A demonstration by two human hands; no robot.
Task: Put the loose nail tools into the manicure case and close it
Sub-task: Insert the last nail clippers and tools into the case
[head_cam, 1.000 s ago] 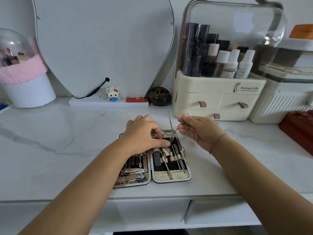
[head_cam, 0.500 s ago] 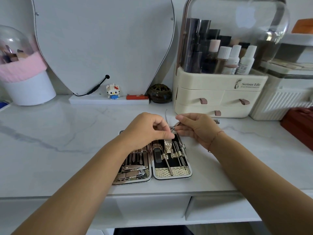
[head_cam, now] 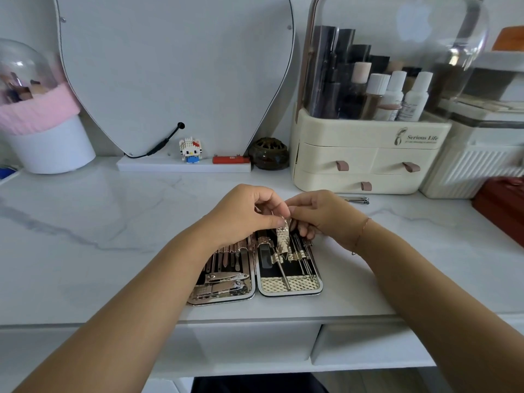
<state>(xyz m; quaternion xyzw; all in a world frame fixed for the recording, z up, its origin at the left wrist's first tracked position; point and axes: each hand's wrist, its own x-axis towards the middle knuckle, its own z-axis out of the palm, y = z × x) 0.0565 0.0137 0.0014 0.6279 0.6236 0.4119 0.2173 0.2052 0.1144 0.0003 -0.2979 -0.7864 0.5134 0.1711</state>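
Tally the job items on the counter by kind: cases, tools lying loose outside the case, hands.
Manicure case, open: 1
Nail clipper loose on the counter: 1
Hands at the case: 2, left hand pinching a patterned strap, right hand beside it
Total: 4

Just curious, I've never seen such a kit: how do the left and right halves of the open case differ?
The left half holds nail clippers at its near end; the right half holds thin rods on black lining. The right half has a gold patterned band at its near end; the left half looks all shiny metal. Both lie open on the tabletop.
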